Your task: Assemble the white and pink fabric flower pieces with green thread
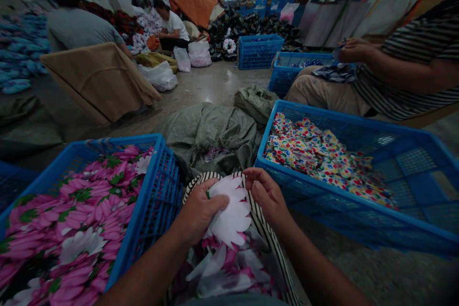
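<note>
A white fabric flower piece with scalloped petal edges and a bit of pink beneath is held in my left hand, the thumb pressed on its face. My right hand is beside the piece's right edge, fingers half curled and apart; I see nothing between them. Below, more white and pink petal pieces lie in my lap on a black-and-white striped cloth. To my left, a blue crate holds many pink fabric flowers with green parts.
At right, a blue crate contains colourful patterned fabric pieces. Grey-green sacks lie ahead on the floor. A person in a striped shirt sits at right; others sit beyond a cloth-draped chair.
</note>
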Motion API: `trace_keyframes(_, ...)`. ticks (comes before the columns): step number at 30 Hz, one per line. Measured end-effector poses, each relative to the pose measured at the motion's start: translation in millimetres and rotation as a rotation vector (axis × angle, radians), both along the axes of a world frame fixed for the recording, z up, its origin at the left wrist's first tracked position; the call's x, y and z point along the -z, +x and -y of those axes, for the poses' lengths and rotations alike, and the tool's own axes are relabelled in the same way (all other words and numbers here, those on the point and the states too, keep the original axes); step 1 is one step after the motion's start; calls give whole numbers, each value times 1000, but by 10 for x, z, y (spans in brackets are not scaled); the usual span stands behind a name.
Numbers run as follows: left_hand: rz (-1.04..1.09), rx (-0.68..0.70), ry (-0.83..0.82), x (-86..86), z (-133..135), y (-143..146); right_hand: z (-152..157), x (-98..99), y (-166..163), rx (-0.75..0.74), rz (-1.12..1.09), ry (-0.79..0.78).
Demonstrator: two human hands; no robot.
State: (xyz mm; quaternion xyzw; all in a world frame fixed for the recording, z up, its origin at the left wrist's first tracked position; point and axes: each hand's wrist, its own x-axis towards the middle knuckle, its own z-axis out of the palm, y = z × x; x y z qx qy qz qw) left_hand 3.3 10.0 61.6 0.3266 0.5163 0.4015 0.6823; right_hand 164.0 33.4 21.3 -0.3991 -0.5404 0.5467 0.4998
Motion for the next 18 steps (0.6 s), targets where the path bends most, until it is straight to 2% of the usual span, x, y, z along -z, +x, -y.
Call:
trace_keyframes(4, -1, 67, -11, 14, 21, 9, -70, -149, 143, -125, 290, 240)
trace_keyframes(7, -15, 142, -7, -4, 30, 9, -125, -234, 186, -257, 369, 291)
trace_keyframes(11, -84, 248, 19, -13, 34, -12, -169, -227, 217, -378, 314, 185)
trace_keyframes(18, -118, 298, -6, -38, 50, 3, -165, -201, 237, -509, 155, -28)
